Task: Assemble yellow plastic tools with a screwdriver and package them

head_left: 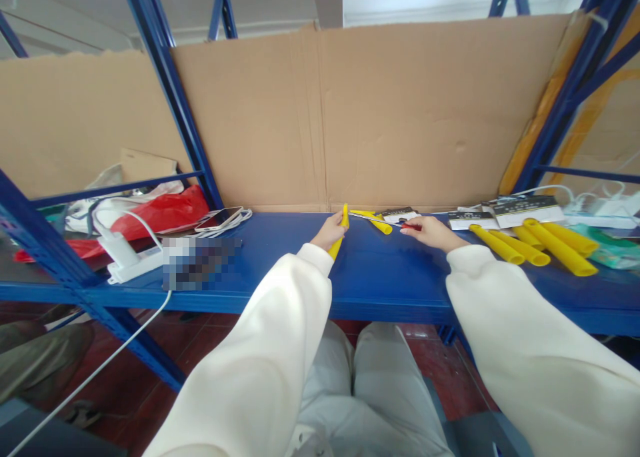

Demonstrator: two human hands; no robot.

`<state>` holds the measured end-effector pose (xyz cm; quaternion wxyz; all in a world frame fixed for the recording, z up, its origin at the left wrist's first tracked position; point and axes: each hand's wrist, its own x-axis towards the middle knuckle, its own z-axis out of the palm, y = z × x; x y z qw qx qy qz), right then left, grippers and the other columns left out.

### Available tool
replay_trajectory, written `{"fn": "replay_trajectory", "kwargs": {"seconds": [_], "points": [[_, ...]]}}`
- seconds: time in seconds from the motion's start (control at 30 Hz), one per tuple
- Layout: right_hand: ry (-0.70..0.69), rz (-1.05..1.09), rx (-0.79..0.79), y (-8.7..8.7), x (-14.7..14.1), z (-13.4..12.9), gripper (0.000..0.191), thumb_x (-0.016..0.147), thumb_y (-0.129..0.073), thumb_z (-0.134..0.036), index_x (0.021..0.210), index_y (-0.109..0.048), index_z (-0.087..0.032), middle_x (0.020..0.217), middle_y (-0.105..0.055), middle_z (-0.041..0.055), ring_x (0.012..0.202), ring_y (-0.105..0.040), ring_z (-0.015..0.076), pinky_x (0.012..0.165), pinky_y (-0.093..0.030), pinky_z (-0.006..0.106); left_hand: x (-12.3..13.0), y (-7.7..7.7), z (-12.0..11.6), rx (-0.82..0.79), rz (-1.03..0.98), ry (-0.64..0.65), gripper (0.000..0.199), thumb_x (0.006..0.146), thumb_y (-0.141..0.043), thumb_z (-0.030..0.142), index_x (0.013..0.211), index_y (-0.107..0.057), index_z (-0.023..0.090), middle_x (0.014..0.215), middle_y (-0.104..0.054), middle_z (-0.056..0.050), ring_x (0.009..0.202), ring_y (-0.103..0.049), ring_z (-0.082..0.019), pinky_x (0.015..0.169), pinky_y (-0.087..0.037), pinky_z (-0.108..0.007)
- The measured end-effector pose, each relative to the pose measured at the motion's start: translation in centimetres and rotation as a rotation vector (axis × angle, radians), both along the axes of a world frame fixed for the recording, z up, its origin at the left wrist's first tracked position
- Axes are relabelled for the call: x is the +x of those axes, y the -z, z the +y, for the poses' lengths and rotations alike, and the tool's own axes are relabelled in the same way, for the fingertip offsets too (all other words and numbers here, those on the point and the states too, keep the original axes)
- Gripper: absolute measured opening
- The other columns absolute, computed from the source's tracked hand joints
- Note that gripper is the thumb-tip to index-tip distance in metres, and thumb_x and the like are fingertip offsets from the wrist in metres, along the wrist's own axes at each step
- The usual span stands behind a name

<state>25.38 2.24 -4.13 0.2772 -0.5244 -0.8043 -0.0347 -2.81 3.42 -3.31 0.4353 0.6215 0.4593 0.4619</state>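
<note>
My left hand (331, 232) is closed around a yellow tapered tube (345, 214), which sticks out above and below the fingers. My right hand (434, 234) grips the red handle of a thin metal tool that looks like a screwdriver (374, 219). The tool's shaft points left, and its tip is at the upper part of the tube; whether it touches is too small to tell. Behind the shaft, another yellow tube (382, 227) lies on the blue shelf (385, 277), beside a black-and-white card (400, 214).
Several yellow tubes (560, 247) lie at the right near black-and-white cards (529, 210) and a green plastic bag (607, 250). Cardboard (400, 117) backs the shelf. At left are a power strip (137, 264), cables and a red bag (163, 214). Blue posts (175, 97) flank the space.
</note>
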Motion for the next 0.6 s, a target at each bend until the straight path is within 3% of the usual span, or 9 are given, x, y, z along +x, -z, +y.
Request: {"fn": "replay_trajectory", "kwargs": {"seconds": [0.2, 0.4, 0.6], "points": [[0.043, 0.057, 0.034, 0.68, 0.39, 0.68, 0.022, 0.078, -0.07, -0.044, 0.087, -0.066, -0.025, 0.079, -0.074, 0.0052, 0.072, -0.067, 0.0228, 0.063, -0.047, 0.031, -0.08, 0.01, 0.14, -0.008, -0.034, 0.007, 0.073, 0.08, -0.063, -0.005, 0.149, -0.049, 0.016, 0.154, -0.049, -0.013, 0.147, -0.038, -0.029, 0.098, -0.054, -0.032], [-0.002, 0.037, 0.037, 0.51, 0.33, 0.38, 0.02, 0.081, -0.065, -0.042, 0.074, -0.058, -0.024, 0.073, -0.07, 0.0046, 0.068, -0.062, 0.0205, 0.063, -0.045, 0.03, -0.07, -0.17, 0.11, -0.003, -0.058, 0.009, 0.077, 0.075, -0.061, -0.012, 0.147, -0.052, 0.014, 0.152, -0.05, -0.014, 0.149, -0.035, -0.027, 0.115, -0.041, -0.037], [-0.039, 0.031, -0.076, 0.17, -0.32, -0.02, 0.025, 0.086, -0.055, -0.044, 0.072, -0.058, -0.023, 0.073, -0.069, 0.0056, 0.067, -0.061, 0.0209, 0.063, -0.044, 0.032, 0.08, -0.65, -0.61, -0.019, -0.049, -0.003, 0.076, 0.078, -0.049, -0.017, 0.149, -0.048, 0.011, 0.151, -0.05, -0.015, 0.148, -0.037, -0.025, 0.116, -0.039, -0.037]]}}
